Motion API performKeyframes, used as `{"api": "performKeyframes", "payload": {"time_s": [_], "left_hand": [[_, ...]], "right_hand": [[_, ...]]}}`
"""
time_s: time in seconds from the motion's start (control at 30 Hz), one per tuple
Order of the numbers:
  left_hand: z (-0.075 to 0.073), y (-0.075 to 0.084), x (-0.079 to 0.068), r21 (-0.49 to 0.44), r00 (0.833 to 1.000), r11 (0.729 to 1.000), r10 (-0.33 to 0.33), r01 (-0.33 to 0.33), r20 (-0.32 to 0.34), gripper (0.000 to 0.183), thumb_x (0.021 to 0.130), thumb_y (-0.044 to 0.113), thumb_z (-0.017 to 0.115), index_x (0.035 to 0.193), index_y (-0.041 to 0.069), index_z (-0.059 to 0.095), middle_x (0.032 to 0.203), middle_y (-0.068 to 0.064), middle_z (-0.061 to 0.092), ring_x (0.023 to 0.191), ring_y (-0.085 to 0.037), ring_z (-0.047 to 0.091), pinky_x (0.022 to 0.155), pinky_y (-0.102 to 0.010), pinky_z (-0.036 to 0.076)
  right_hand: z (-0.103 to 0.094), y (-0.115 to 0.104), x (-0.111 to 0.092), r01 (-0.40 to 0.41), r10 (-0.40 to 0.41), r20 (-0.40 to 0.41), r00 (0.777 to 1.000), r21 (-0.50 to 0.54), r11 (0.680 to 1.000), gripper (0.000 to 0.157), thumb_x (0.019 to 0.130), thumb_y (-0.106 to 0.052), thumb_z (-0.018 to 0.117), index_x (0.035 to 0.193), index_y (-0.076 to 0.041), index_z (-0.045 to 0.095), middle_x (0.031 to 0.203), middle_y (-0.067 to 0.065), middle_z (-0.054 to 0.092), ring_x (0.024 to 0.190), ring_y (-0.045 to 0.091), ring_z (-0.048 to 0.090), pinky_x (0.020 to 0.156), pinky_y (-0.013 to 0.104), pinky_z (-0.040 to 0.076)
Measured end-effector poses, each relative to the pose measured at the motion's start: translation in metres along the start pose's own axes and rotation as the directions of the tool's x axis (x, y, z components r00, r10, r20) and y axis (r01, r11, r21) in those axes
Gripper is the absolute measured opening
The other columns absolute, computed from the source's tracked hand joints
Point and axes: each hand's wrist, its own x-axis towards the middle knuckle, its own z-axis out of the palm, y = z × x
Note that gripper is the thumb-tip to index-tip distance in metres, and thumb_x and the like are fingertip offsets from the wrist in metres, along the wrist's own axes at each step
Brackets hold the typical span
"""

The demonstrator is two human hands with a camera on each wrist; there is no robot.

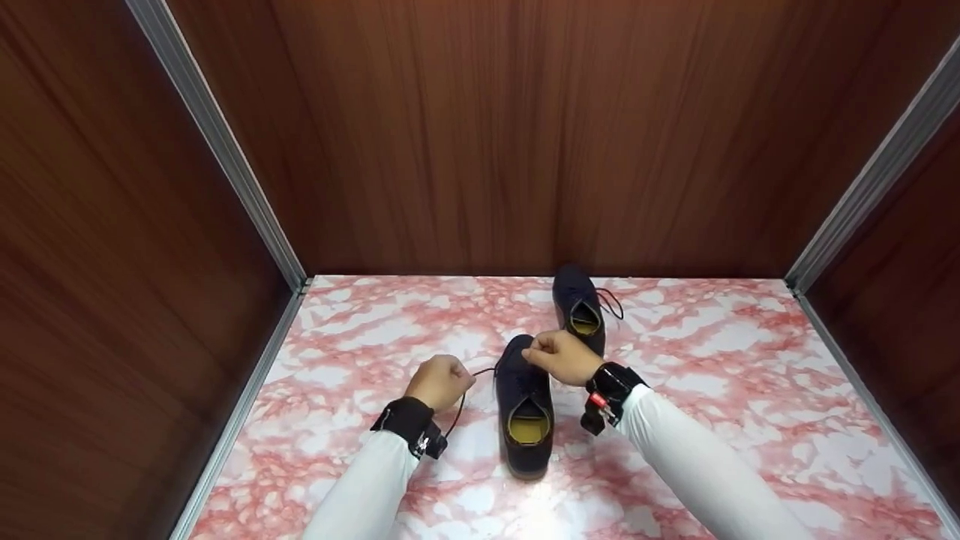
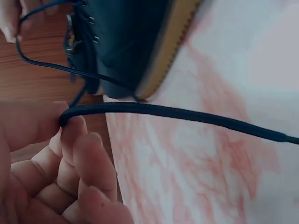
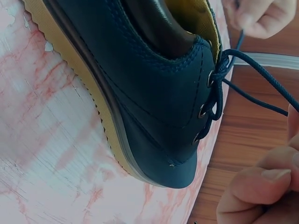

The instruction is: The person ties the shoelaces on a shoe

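A dark navy lace-up shoe (image 1: 517, 382) with a tan sole and yellow lining stands between the hands, toe pointing away. My left hand (image 1: 437, 384), left of it, pinches a dark shoelace (image 2: 177, 114) between thumb and forefinger, and the lace's free end trails from the fingers. Over the shoe's front, my right hand (image 1: 564, 355) pinches another stretch of lace (image 3: 266, 72), with fingertips partly cut off at the right wrist view's edge. The laces cross at the top eyelets (image 3: 210, 78). From there they run out to both hands.
A matching shoe (image 1: 574, 289) stands behind and to the right, near the back wall, with its lace loop (image 1: 611, 302) hanging to the right. The red-and-white marbled surface (image 1: 375, 330) is bounded by brown wood-grain panels (image 1: 480, 135) with grey metal corner strips (image 1: 225, 150).
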Motion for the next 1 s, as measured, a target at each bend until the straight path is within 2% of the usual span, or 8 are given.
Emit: {"api": "performKeyframes", "payload": {"time_s": [0.2,0.33,0.43,0.57,0.7,0.8,0.87,1.0], "left_hand": [[-0.007,0.015,-0.003,-0.158,0.996,0.987,0.016,-0.001,0.091,0.022,0.095,0.024,0.072,0.077,0.012,0.072,0.066,0.000,0.071,0.061,-0.009,0.062,0.063,-0.025,0.048],[-0.006,0.025,-0.006,-0.317,0.986,0.948,0.032,0.022,0.162,0.021,0.096,0.022,0.071,0.082,0.007,0.072,0.065,0.002,0.069,0.059,-0.006,0.063,0.055,-0.021,0.048],[-0.002,0.032,-0.007,-0.448,0.976,0.890,0.018,0.084,0.219,0.019,0.098,0.019,0.071,0.086,0.004,0.071,0.067,0.003,0.069,0.058,-0.005,0.065,0.051,-0.019,0.050],[0.006,0.040,-0.007,-0.593,0.957,0.785,-0.004,0.183,0.290,0.018,0.099,0.014,0.068,0.097,-0.004,0.070,0.070,0.001,0.069,0.057,-0.005,0.065,0.050,-0.017,0.051],[0.014,0.045,-0.007,-0.685,0.939,0.680,-0.016,0.262,0.344,0.019,0.100,0.011,0.065,0.105,-0.008,0.066,0.071,0.000,0.068,0.058,-0.004,0.064,0.051,-0.016,0.050],[0.022,0.047,-0.009,-0.719,0.925,0.625,-0.011,0.303,0.380,0.012,0.101,0.008,0.063,0.101,-0.004,0.065,0.075,-0.002,0.071,0.060,-0.004,0.066,0.052,-0.016,0.051],[0.027,0.048,-0.010,-0.707,0.914,0.632,-0.006,0.318,0.406,0.010,0.101,0.009,0.062,0.101,-0.001,0.064,0.079,-0.003,0.075,0.062,-0.003,0.068,0.053,-0.016,0.052],[0.034,0.047,-0.013,-0.599,0.903,0.749,0.005,0.281,0.429,0.017,0.100,0.011,0.064,0.103,-0.004,0.069,0.088,-0.010,0.081,0.061,-0.003,0.070,0.051,-0.016,0.051]], "right_hand": [[-0.001,0.002,0.000,-0.003,0.003,-0.011,1.000,0.010,1.000,0.031,0.100,-0.023,0.067,0.074,-0.006,0.062,0.063,-0.011,0.045,0.060,0.007,0.042,0.058,0.021,0.035],[-0.002,0.002,0.000,-0.009,0.009,-0.011,1.000,0.014,1.000,0.029,0.100,-0.022,0.067,0.076,-0.005,0.065,0.065,-0.011,0.048,0.062,0.008,0.044,0.060,0.021,0.036],[-0.003,0.002,-0.001,-0.005,0.005,-0.006,1.000,0.003,1.000,0.029,0.100,-0.021,0.066,0.077,-0.004,0.067,0.067,-0.010,0.052,0.063,0.007,0.045,0.060,0.021,0.037],[-0.005,-0.001,-0.002,0.004,-0.004,0.002,1.000,-0.011,1.000,0.028,0.100,-0.021,0.066,0.078,-0.003,0.069,0.069,-0.009,0.056,0.064,0.006,0.046,0.061,0.022,0.038],[-0.007,-0.002,-0.002,0.002,-0.002,0.016,1.000,-0.008,1.000,0.030,0.100,-0.021,0.066,0.076,-0.002,0.067,0.066,-0.011,0.051,0.062,0.006,0.044,0.059,0.021,0.036],[-0.009,-0.002,-0.002,-0.006,0.006,0.023,1.000,-0.008,1.000,0.031,0.100,-0.021,0.066,0.076,-0.001,0.066,0.065,-0.012,0.049,0.061,0.006,0.043,0.059,0.021,0.035],[-0.010,-0.002,-0.002,-0.007,0.007,0.026,1.000,-0.011,1.000,0.032,0.099,-0.021,0.067,0.076,0.000,0.067,0.064,-0.012,0.048,0.061,0.007,0.042,0.058,0.022,0.035],[-0.011,-0.002,-0.002,-0.005,0.005,0.031,1.000,-0.012,1.000,0.031,0.098,-0.022,0.068,0.078,0.001,0.071,0.064,-0.012,0.049,0.061,0.007,0.042,0.057,0.022,0.033]]}}
